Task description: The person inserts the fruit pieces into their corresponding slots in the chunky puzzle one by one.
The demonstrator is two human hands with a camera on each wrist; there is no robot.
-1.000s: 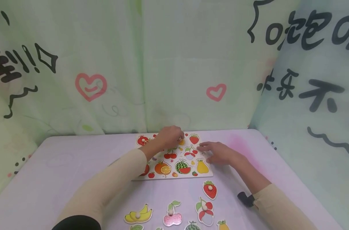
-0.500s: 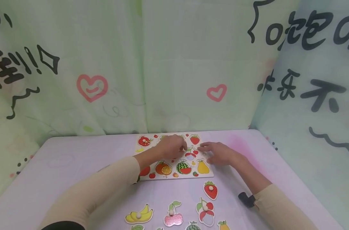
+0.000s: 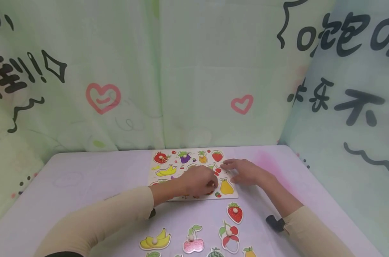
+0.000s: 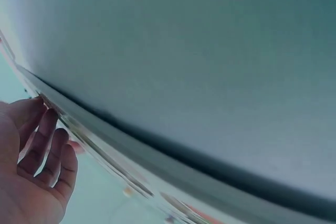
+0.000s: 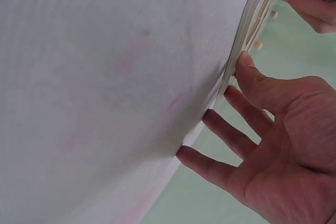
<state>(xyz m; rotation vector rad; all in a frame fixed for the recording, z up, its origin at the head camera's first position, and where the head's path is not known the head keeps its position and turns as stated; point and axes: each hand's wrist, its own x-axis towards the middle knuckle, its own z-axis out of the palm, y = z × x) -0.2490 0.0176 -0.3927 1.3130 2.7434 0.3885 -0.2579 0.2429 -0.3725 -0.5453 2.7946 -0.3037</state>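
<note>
A white fruit puzzle board (image 3: 171, 162) lies at the back of the table. My left hand (image 3: 199, 180) is over its lower middle, covering the watermelon picture. In the left wrist view this hand (image 4: 37, 166) has loosely bent fingers close to the board's face, with no piece visible in them. My right hand (image 3: 244, 171) touches the board's right edge with extended fingers; the right wrist view shows its thumb (image 5: 247, 69) at that edge. Along the board's top row, the pomegranate (image 3: 160, 159), grapes (image 3: 184, 159) and pineapple (image 3: 202, 159) show small knobs.
Loose knobbed pieces lie in front of the board: a strawberry (image 3: 235, 217), a banana bunch (image 3: 159, 242), a pink cherry (image 3: 193, 246) and a red-and-white fruit (image 3: 234, 244). Others are cut off by the bottom frame edge. A printed curtain (image 3: 194, 71) stands behind the table.
My left hand has come away from the pineapple and moved down and right across the board, uncovering the top row and bananas. The right hand has stayed at the board's right edge.
</note>
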